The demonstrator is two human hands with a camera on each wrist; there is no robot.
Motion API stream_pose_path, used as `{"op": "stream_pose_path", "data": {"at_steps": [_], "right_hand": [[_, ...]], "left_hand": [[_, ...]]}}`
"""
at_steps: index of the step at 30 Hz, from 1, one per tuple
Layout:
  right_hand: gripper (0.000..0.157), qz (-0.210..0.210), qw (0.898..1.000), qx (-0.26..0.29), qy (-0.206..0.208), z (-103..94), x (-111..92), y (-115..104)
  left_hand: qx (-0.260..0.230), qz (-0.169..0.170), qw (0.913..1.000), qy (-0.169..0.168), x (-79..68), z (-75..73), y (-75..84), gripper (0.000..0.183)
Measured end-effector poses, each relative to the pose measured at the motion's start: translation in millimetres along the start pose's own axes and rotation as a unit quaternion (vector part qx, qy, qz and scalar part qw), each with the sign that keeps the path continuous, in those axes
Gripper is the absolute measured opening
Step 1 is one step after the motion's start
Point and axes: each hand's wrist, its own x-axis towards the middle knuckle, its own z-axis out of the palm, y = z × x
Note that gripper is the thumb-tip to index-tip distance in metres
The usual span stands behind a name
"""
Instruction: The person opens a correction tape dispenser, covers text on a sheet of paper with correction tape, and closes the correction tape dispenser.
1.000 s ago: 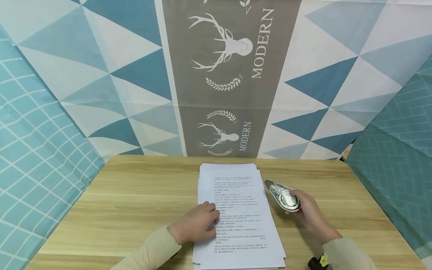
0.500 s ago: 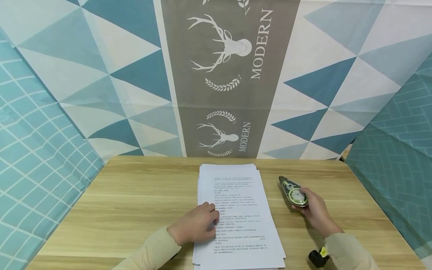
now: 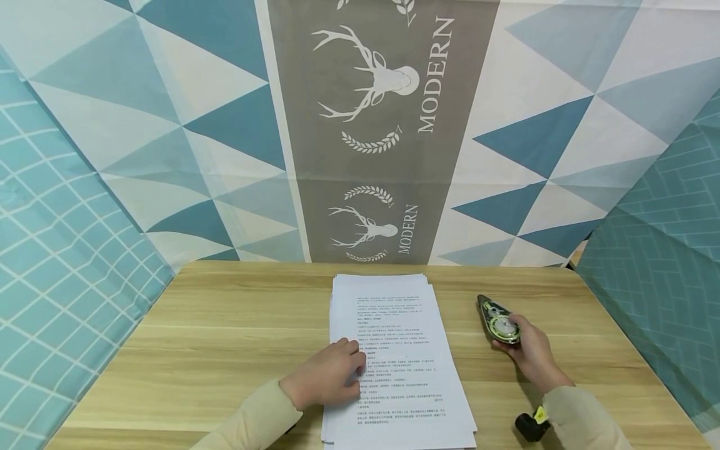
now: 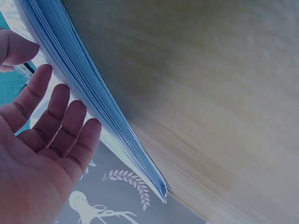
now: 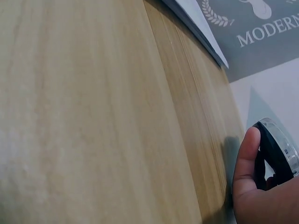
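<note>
A thick stack of printed paper (image 3: 394,362) lies on the wooden table. My left hand (image 3: 329,375) rests on its left edge, fingers loosely bent; in the left wrist view, the fingertips (image 4: 91,128) are by the edges of the sheets. To the right of the stack, my right hand (image 3: 531,350) pinches a correction tape (image 3: 495,320) with a clear, green-trimmed body and a dark tip pointing away from me. In the right wrist view, the thumb (image 5: 246,154) presses the dark side of the correction tape (image 5: 278,142), which is partly cut off by the frame.
Wood tabletop (image 3: 225,325) spreads on both sides of the paper. Beside the right sleeve (image 3: 579,415) sits a small black item with a yellow tag (image 3: 531,426). Patterned cloth (image 3: 360,137) hangs along the back and both sides.
My right hand has moved to the right, away from the paper, carrying the correction tape, whose tip has turned to point more forward. The left hand and the stack stay in place.
</note>
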Motion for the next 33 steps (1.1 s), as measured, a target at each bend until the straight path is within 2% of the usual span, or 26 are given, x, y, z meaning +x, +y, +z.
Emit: {"op": "stream_pose_path", "data": {"at_steps": [10, 23, 28, 33], "right_hand": [[0.068, -0.014, 1.0, -0.012, 0.001, -1.0, 4.2, 0.4], [0.07, -0.027, 0.996, -0.089, 0.006, -1.8, 8.2, 2.6], [0.071, -0.031, 0.99, -0.136, 0.013, -2.7, 6.4, 1.0], [0.071, -0.035, 0.981, -0.187, 0.041, -4.6, 4.4, -0.6]], "left_hand": [[-0.002, 0.0, 1.0, -0.001, -1.8, -0.2, 0.3, 0.011], [-0.007, 0.004, 1.0, 0.006, -3.1, 0.3, 1.0, 0.011], [-0.008, 0.004, 0.9999, 0.006, -3.3, 0.5, 0.8, 0.011], [-0.008, 0.001, 1.0, 0.002, -2.9, -0.3, 1.2, 0.011]]}}
